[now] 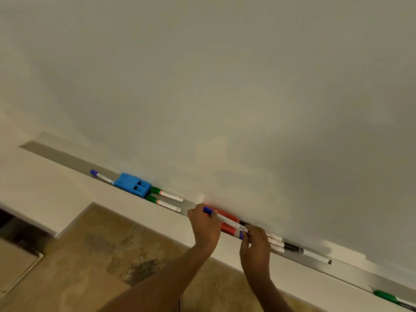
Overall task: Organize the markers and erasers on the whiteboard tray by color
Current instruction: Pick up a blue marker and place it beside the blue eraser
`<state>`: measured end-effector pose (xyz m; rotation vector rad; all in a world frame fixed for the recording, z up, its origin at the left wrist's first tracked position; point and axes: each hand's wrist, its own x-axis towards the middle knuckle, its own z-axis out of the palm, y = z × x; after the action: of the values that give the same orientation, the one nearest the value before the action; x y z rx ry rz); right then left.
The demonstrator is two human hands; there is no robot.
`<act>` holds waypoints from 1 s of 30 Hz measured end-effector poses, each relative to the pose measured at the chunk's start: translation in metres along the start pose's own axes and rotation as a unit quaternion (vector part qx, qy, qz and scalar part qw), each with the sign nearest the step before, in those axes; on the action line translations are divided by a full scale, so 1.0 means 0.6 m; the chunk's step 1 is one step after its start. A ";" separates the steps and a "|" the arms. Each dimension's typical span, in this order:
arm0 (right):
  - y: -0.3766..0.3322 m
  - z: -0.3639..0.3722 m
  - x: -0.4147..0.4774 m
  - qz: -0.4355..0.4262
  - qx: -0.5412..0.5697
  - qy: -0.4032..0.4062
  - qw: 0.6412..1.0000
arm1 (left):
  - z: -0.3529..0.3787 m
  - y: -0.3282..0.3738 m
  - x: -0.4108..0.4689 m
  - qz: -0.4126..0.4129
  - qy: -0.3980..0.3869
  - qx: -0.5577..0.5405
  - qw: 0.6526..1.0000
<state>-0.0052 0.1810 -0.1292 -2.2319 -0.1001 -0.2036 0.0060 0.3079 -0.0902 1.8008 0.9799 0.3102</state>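
Note:
A grey whiteboard tray (67,159) runs from upper left to lower right. On it lie a blue-capped marker (100,175), a blue eraser (132,185) and two green-capped markers (166,194) (163,203). My left hand (206,226) grips the cap end of another blue-capped marker (225,219) just above the tray. My right hand (255,246) pinches its other end. A red eraser (228,226) lies behind this marker, partly hidden. Right of my hands are several white marker ends (275,243), a black-capped marker (306,252) and a green marker (386,297).
The whiteboard (225,86) fills the upper view. Below the tray is a pale wall band (56,183), then brownish patterned floor (112,244). The tray's left stretch holds nothing up to the blue-capped marker.

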 end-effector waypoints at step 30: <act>-0.356 0.444 0.073 -0.132 -0.018 -0.228 0.965 | -0.365 -0.097 0.457 -0.059 0.166 -0.005 0.984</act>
<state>0.0371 0.5223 -0.1186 -2.2579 -0.6486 0.1726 0.0196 0.6630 -0.1029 1.7043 1.3087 0.5520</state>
